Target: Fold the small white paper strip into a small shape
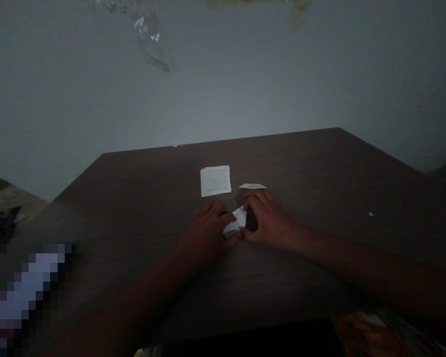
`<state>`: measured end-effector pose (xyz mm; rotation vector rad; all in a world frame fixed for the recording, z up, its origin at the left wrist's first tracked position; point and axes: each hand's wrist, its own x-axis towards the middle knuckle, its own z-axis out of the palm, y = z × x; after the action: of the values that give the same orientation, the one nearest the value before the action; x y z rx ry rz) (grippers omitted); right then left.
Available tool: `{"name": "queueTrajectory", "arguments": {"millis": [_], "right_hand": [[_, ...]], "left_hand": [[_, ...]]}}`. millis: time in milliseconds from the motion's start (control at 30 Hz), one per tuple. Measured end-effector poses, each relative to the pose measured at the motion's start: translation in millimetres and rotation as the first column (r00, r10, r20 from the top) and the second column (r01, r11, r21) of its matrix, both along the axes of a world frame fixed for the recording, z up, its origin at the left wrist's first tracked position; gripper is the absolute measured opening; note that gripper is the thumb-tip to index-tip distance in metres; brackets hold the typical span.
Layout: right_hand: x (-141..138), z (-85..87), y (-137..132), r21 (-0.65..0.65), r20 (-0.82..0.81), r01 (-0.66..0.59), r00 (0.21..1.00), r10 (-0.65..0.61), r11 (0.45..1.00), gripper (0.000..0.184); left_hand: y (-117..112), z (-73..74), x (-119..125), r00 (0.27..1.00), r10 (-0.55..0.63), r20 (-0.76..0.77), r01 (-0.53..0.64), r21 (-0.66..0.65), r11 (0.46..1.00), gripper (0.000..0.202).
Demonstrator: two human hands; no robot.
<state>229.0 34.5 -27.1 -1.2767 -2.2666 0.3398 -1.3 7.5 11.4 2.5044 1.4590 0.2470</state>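
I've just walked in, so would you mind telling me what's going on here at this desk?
A person is working with both bare hands at a dark wood-grain desk. Their left hand and right hand are both on a folded white paper, holding it between them just above or on the desktop. A little farther along the desk lie a small square stack of printed paper and a narrow white paper strip, with neither hand touching them.

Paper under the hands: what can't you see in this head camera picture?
Head view only:
Folded paper: partly hidden by the left hand and right hand.
Small print on the paper sheets: too small to read.
Object at lower left: blurred into blocks.
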Motion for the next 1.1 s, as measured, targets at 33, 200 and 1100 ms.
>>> {"name": "queueTrajectory", "arguments": {"millis": [33,200,1100], "right_hand": [[0,0.2,-2,-0.005,0.002,-0.014,1.000,0.014,1.000,0.045],[9,0.1,12,-0.032,0.006,0.021,1.000,-0.021,0.999,0.040],[10,-2.3,37,-0.042,0.035,0.184,0.983,-0.183,0.982,0.028]], "left_hand": [[0,0.2,0,1.000,0.000,0.000,0.000,0.004,1.000,0.024],[-1,2.0,0,1.000,-0.007,-0.001,0.007,-0.012,1.000,0.024],[2,-8.7,-1,0.969,-0.240,-0.058,0.246,0.167,0.955,0.016]]}}
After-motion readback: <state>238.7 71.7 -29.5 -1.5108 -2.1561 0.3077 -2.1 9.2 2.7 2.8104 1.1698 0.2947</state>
